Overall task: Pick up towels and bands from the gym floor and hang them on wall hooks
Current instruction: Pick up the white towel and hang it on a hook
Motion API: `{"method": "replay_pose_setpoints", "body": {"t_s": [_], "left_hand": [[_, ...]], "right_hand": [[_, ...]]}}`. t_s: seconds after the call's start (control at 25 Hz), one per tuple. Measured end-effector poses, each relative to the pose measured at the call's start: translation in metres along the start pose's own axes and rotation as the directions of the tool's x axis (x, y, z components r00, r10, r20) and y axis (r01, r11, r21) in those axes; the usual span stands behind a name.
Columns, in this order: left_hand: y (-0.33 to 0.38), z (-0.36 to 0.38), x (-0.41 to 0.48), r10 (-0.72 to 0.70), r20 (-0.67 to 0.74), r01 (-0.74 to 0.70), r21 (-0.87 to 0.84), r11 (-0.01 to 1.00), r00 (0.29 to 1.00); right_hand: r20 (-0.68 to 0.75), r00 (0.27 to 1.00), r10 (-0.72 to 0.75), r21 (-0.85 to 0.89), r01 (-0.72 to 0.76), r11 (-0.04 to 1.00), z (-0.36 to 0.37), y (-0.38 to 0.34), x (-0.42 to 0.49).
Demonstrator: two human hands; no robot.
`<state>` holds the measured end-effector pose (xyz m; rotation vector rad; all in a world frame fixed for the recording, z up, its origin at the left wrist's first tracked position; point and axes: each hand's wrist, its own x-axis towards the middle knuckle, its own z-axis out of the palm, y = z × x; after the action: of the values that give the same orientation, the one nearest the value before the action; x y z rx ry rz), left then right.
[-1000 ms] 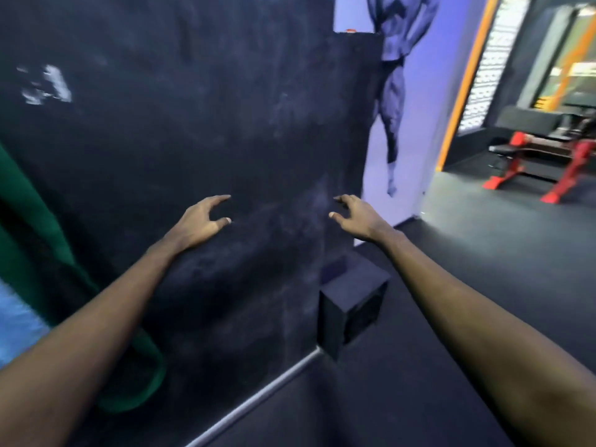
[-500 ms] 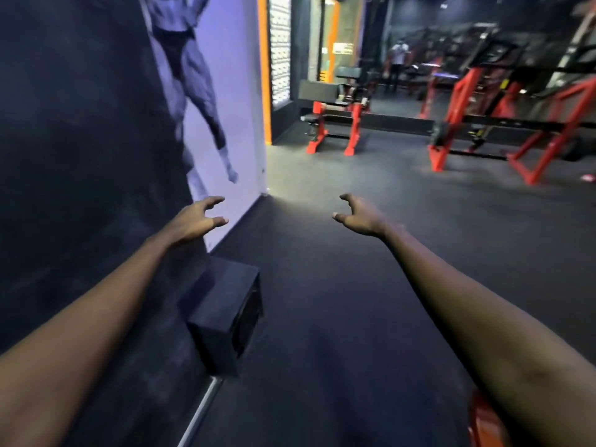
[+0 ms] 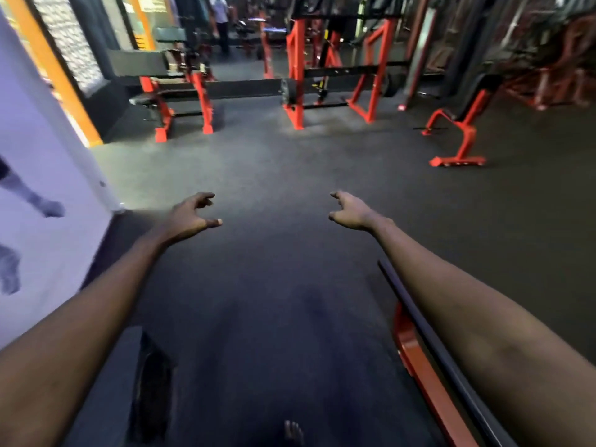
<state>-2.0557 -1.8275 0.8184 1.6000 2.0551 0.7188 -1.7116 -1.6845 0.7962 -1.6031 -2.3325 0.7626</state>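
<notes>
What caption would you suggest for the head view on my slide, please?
Empty left hand and right hand extend over the dark gym floor, red-framed benches beyond.

A dark rubber gym floor (image 3: pixel 274 285) fills the middle of the frame. Standing on it are a red-legged bench (image 3: pixel 167 101) at upper left, a red rack (image 3: pixel 296 85) at upper centre, a red bench stand (image 3: pixel 464 124) at upper right, a black box (image 3: pixel 151 382) at lower left by the wall, and a red and black frame (image 3: pixel 416 350) at lower right. Bare toes (image 3: pixel 293 432) rest on it at bottom centre
</notes>
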Motion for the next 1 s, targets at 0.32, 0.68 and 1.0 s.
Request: {"method": "replay_pose_setpoints", "body": {"t_s": [0.32, 0.68, 1.0], "left_hand": [[0.1, 0.095, 0.227, 0.152, 0.25, -0.16, 0.014, 0.987, 0.956], [0.206, 0.225, 0.462, 0.33, 0.471, -0.375, 0.002, 0.927, 0.818], [0.324, 0.358, 0.632, 0.465, 0.659, -0.568, -0.069, 0.82, 0.592]], "right_hand": [[-0.114, 0.953, 0.281, 0.095, -0.271, 0.958, -0.078, 0.136, 0.097], [-0.225, 0.824, 0.52, 0.128, -0.504, 0.854, -0.137, 0.274, 0.192], [-0.248, 0.574, 0.781, 0.257, -0.738, 0.624, -0.176, 0.384, 0.233]]}}
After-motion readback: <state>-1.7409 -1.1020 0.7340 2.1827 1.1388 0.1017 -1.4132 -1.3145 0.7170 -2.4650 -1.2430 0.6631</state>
